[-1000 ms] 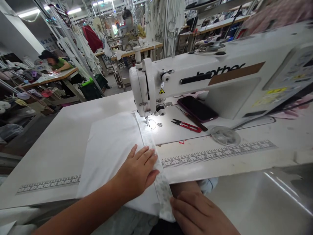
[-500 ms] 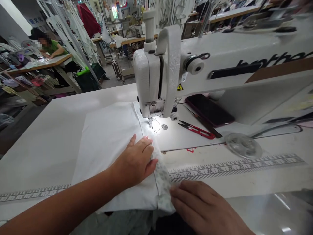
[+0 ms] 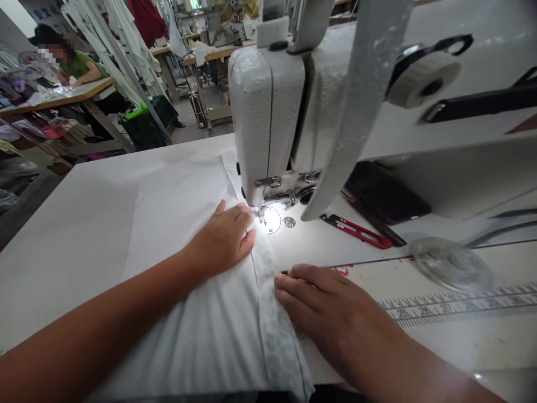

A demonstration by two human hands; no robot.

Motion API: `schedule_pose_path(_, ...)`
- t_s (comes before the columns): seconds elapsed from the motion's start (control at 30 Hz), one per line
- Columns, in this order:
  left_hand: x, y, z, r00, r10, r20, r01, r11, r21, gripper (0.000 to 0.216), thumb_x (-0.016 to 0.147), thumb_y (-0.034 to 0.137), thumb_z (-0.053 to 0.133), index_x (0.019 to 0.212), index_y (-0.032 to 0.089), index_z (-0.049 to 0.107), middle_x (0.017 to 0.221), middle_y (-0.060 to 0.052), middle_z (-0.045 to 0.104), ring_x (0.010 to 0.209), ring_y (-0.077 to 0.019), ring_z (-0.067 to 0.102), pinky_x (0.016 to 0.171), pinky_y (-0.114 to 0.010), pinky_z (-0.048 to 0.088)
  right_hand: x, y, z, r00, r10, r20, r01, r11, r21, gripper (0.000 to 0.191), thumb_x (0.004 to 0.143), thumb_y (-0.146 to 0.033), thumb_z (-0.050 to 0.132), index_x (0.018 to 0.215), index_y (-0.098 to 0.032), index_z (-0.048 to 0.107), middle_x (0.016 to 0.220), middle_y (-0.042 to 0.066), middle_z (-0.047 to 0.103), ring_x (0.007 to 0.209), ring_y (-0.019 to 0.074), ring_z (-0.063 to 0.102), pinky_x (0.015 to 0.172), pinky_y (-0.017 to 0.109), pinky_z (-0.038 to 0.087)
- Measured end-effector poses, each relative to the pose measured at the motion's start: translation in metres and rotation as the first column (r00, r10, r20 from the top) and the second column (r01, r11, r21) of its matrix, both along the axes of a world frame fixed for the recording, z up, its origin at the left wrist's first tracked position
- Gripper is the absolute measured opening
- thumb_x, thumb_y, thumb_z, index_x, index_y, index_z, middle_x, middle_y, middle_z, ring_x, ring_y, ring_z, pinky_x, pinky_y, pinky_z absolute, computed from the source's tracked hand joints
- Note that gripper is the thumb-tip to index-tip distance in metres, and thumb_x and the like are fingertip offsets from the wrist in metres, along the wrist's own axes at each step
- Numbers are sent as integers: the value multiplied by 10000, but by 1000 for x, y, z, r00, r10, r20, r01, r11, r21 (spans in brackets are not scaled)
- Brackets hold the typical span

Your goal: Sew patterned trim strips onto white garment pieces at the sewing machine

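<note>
White fabric [image 3: 180, 196] with a pale patterned strip [image 3: 268, 313] along its right edge lies under the sewing machine's [image 3: 268, 123] head, by the lit presser foot [image 3: 260, 214]. My left hand [image 3: 222, 235] rests on the fabric just left of and below the foot, fingers stretched forward and thumb apart. At the strip's right edge, nearer to me, my right hand [image 3: 327, 308] has its fingers together and pinches the edge. Its thumb is hidden. The fabric's near part falls in soft folds toward the table's front.
Right of the needle lie red thread snips [image 3: 361, 232], a thin dark tool [image 3: 373, 218], a dark phone [image 3: 388, 193] and a clear round dish [image 3: 453, 266]. A ruler tape [image 3: 444, 308] runs along the table. A person in green [image 3: 84, 64] sits at another table, back left.
My left hand has slid forward with the fabric, closer to the presser foot. My right hand has moved forward along the strip. The machine now looks larger and closer.
</note>
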State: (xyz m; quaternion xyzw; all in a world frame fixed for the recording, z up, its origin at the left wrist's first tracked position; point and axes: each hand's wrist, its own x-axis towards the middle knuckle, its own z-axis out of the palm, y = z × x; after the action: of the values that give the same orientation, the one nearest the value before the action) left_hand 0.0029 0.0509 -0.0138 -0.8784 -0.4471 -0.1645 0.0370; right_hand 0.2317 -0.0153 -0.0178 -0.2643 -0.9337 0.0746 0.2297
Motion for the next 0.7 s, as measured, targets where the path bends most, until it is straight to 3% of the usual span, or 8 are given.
schedule_pose_path(0.13, -6, 22, 1, 999, 20, -29, -20, 1000, -2, 123, 894, 197, 449, 914, 146, 559, 940, -88, 637, 882, -213, 605, 1002, -470, 432, -6, 17, 4, 998, -1, 66, -2, 999, 44, 305, 826, -16, 449, 997, -154, 660, 1116, 78, 695, 1010, 273, 585, 797, 409, 507)
schedule_pose_path(0.27, -13, 46, -2, 999, 25, -41, -24, 999, 39, 144, 893, 207, 443, 899, 138, 570, 949, -101, 640, 869, -213, 609, 952, -422, 458, -14, 35, 8, 991, -3, 134, -9, 996, 88, 314, 779, 3, 460, 926, -180, 670, 1090, 81, 706, 968, 282, 612, 770, 415, 525)
schedule_pose_path(0.47, -22, 70, -1, 998, -1, -58, 2, 1000, 24, 150, 865, 156, 430, 869, 142, 579, 940, -93, 645, 898, -216, 616, 997, -445, 434, -20, 42, 6, 984, -55, 167, 45, 997, 61, 377, 811, -10, 485, 1130, -140, 637, 1254, 70, 645, 1078, 273, 587, 856, 417, 528)
schedule_pose_path(0.57, -23, 49, 5, 999, -13, -39, 14, 999, 32, 153, 883, 143, 434, 894, 140, 586, 1008, -102, 649, 947, -217, 617, 1056, -480, 388, -11, 20, 9, 987, -121, 103, 120, 993, 22, 375, 875, -64, 476, 1219, -147, 599, 1287, 44, 631, 1104, 260, 579, 855, 418, 535)
schedule_pose_path(0.63, -23, 14, 11, 1000, -24, 2, 24, 1000, 5, 174, 900, 142, 433, 973, 144, 591, 1065, -104, 644, 1016, -223, 605, 1066, -486, 389, 0, -7, 9, 985, -170, 13, 170, 985, -6, 304, 951, -200, 455, 1209, -171, 613, 1243, 48, 660, 1090, 252, 593, 849, 412, 537)
schedule_pose_path(0.7, -22, -35, 16, 996, -16, 86, 22, 998, -64, 205, 914, 169, 453, 1066, 157, 590, 1122, -110, 638, 1102, -235, 577, 1018, -446, 457, 10, -39, 3, 980, -184, -71, 183, 983, -25, 349, 959, -382, 469, 1192, -179, 632, 1159, 76, 699, 1034, 254, 625, 816, 392, 547)
